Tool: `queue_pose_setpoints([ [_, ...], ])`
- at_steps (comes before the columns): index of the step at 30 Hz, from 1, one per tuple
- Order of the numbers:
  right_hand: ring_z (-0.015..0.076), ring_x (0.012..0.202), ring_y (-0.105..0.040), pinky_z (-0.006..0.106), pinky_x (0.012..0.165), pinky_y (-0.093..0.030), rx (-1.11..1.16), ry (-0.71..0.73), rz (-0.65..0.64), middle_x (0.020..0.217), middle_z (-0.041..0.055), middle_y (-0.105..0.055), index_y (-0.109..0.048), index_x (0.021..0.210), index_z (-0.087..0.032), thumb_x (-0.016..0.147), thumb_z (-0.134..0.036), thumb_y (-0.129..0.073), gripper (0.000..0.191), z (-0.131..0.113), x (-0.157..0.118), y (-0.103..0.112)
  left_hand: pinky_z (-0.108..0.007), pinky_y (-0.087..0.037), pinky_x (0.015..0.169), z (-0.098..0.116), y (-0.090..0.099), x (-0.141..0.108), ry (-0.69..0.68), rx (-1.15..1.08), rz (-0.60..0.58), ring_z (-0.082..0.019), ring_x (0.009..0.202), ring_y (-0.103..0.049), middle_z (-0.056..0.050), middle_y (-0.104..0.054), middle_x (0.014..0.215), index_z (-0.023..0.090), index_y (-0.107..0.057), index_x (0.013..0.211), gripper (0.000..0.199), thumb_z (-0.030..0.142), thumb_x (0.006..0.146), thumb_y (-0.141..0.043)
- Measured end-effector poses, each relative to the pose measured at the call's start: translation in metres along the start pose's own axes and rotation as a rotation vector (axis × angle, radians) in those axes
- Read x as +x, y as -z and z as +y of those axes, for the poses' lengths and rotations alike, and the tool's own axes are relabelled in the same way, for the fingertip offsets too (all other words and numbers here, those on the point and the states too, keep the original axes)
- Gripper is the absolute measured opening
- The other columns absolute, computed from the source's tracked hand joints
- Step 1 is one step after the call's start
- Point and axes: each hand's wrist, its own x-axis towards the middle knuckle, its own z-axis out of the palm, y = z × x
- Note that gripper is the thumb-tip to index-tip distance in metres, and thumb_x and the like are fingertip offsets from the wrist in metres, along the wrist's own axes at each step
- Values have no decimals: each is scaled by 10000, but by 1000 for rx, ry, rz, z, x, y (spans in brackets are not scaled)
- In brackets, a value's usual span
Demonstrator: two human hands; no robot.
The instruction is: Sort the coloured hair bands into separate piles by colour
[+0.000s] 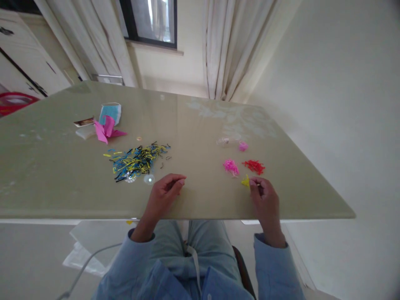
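Observation:
My left hand [165, 191] is closed above the table, thumb and fingertips pressed together; anything in them is too small to make out. To its left lies a mixed heap of small rubber bands [137, 159] in black, yellow and blue. My right hand [265, 195] is closed in a pinch at the edge of a small yellow pile of bands [245, 181], partly covering it. What its fingertips hold is hidden. Beyond this hand are a red pile of bands [254, 166] and a pink pile of bands [231, 167].
A clear container [227, 141] lies near a pink round piece [243, 146] at the right. Clear discs [149, 179] sit by the mixed heap. Farther left are a pink folded paper [108, 130], a blue face mask [110, 112] and a small card [84, 122].

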Motion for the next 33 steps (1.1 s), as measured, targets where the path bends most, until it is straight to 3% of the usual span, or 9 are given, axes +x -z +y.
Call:
queue_pose_setpoints([
  [4, 204, 716, -577, 358, 711, -480, -194, 91, 10, 876, 106, -673, -662, 875, -193, 919, -481, -471, 348, 26, 6, 12, -195, -485, 530, 1, 0, 0, 7, 27, 1, -105, 561, -584, -11, -686, 704, 159, -769, 928, 250, 379, 834, -695],
  [8, 208, 739, -588, 363, 733, -484, -238, 139, -26, 898, 112, -673, -684, 895, -190, 953, -460, -446, 364, 33, 8, 10, -199, -481, 524, 3, 0, 1, 8, 35, 27, -105, 544, -579, -6, -677, 677, 155, -766, 903, 245, 377, 822, -700],
  [14, 188, 698, -613, 336, 704, -502, -201, 162, -3, 897, 98, -690, -715, 907, -183, 947, -448, -496, 346, 31, 4, 10, -198, -470, 516, 5, 0, 1, 31, 26, 42, -105, 536, -580, -2, -665, 650, 153, -769, 902, 261, 387, 802, -714],
  [19, 170, 681, -609, 296, 656, -494, -127, 185, 78, 842, 68, -689, -717, 908, -179, 944, -409, -560, 281, 23, -18, 12, -202, -464, 514, 5, 0, 2, 31, 20, 38, -106, 540, -580, -6, -671, 661, 155, -768, 900, 265, 393, 803, -705],
  [26, 149, 601, -591, 275, 624, -457, -159, 267, -9, 764, 41, -718, -742, 912, -185, 970, -432, -562, 311, 13, -40, 2, -220, -460, 526, 3, 0, 3, 36, 17, 27, -117, 542, -575, -5, -654, 636, 150, -760, 919, 301, 419, 813, -677],
  [29, 156, 596, -600, 282, 622, -445, -236, 295, 61, 800, 65, -749, -761, 938, -172, 992, -459, -522, 377, 17, -38, -3, -233, -442, 528, 4, 12, 11, -7, 140, 35, -131, 553, -571, -14, -658, 643, 147, -759, 936, 326, 429, 838, -629],
  [33, 167, 650, -634, 282, 661, -442, -301, 390, 112, 850, 81, -763, -765, 959, -158, 1020, -421, -495, 383, 22, -38, -8, -277, -482, 656, 13, 40, 42, -175, 578, 91, -164, 657, -608, -58, -731, 816, 162, -766, 992, 306, 353, 885, -552],
])
